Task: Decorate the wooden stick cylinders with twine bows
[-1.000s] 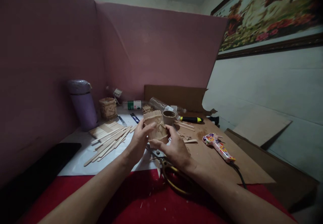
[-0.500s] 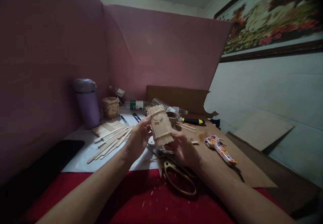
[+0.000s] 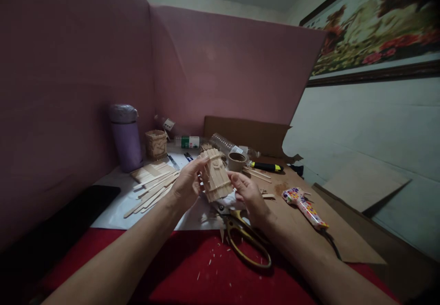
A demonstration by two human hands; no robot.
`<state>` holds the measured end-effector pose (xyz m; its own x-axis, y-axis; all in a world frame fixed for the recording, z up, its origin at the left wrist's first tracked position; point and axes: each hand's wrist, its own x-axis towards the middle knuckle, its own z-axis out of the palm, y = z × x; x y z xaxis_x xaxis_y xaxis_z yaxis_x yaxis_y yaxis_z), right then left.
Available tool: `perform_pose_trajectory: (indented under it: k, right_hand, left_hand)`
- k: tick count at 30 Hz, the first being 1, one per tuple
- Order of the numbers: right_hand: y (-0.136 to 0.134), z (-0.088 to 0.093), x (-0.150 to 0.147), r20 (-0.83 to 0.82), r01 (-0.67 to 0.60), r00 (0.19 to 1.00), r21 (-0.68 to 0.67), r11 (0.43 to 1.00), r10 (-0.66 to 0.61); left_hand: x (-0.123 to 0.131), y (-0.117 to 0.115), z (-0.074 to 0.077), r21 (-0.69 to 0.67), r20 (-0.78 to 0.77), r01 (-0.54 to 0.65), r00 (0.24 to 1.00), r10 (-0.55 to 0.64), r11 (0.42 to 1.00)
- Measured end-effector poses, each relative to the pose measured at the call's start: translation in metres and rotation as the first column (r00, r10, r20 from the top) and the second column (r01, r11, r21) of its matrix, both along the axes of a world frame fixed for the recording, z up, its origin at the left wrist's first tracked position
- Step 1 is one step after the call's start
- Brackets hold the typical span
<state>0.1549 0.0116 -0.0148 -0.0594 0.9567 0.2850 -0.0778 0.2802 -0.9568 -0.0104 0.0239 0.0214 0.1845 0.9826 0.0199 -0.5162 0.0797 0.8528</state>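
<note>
Pink panels (image 3: pixel 227 71) enclose the left and far sides of the work area. A framed picture (image 3: pixel 378 30) hangs on the wall at the right. The surface in front of me carries a red cloth (image 3: pixel 165 273) along its near edge. A brown cardboard sheet (image 3: pixel 343 243) covers the right side; white paper (image 3: pixel 113 213) lies at the left. A purple tumbler (image 3: pixel 127 144) stands upright at the far left. Loose wooden sticks (image 3: pixel 156 195) lie fanned out on the paper, left of my hands.

My left grip (image 3: pixel 187 181) is closed on the upper left edge of the slatted wooden piece (image 3: pixel 216 176). My right grip (image 3: pixel 249 195) holds its lower right edge between thumb and fingers. The piece is raised above the surface and tilted, its slatted face toward me, with one band near the top and another near the bottom.

Scissors (image 3: pixel 237 220) lie below it, handles toward me. A flower-patterned tool (image 3: pixel 307 208) with a dark cord rests on the cardboard. A black-and-yellow handle (image 3: pixel 268 167) lies just right of a brown cup (image 3: pixel 237 163). Small scraps (image 3: pixel 210 263) dot the red cloth.
</note>
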Motion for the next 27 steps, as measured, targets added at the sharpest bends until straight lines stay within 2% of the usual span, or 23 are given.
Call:
perform_pose_trajectory:
  k: [2,4,7,10,12,14,18,23,25,27]
  right_hand:
    - [0.005,-0.001,0.003,0.015,0.191,0.981,0.09,0.978,-0.193]
    - [0.007,0.001,0.007,-0.03,0.318,0.948,0.172,0.932,-0.318]
    - [0.006,0.004,0.009,-0.075,0.378,0.925,0.274,0.884,-0.373]
    - [0.002,0.006,0.007,-0.088,0.351,0.936,0.292,0.89,-0.34]
    - [0.002,0.006,0.005,-0.098,0.31,0.951,0.244,0.919,-0.295]
    - [0.003,0.005,0.004,-0.095,0.263,0.964,0.177,0.948,-0.25]
    - [0.008,0.002,0.004,-0.095,0.194,0.978,0.119,0.974,-0.184]
    - [0.004,0.002,0.003,-0.025,0.184,0.983,0.129,0.974,-0.183]
    - [0.002,0.004,0.003,0.0,0.175,0.984,0.137,0.975,-0.177]
    - [0.0,0.005,0.003,-0.004,0.156,0.988,0.14,0.978,-0.157]
  left_hand:
    - [0.0,0.001,0.0,-0.021,-0.056,-0.096,0.994,0.095,0.995]
    - [0.0,0.004,-0.001,0.001,-0.107,-0.198,0.975,0.197,0.98]
    - [-0.003,0.017,-0.006,0.119,-0.135,-0.36,0.917,0.374,0.925]
    - [-0.009,0.035,-0.012,0.286,-0.102,-0.49,0.839,0.534,0.824]
    - [-0.013,0.045,-0.015,0.386,-0.085,-0.491,0.824,0.56,0.781]
    - [-0.016,0.052,-0.017,0.446,-0.102,-0.464,0.823,0.559,0.765]
    - [-0.013,0.058,-0.024,0.464,-0.179,-0.378,0.846,0.503,0.801]
    - [-0.006,0.058,-0.033,0.491,-0.325,-0.234,0.844,0.426,0.839]
    - [-0.007,0.058,-0.033,0.505,-0.341,-0.236,0.829,0.443,0.83]
    - [-0.01,0.057,-0.03,0.511,-0.328,-0.301,0.798,0.507,0.805]
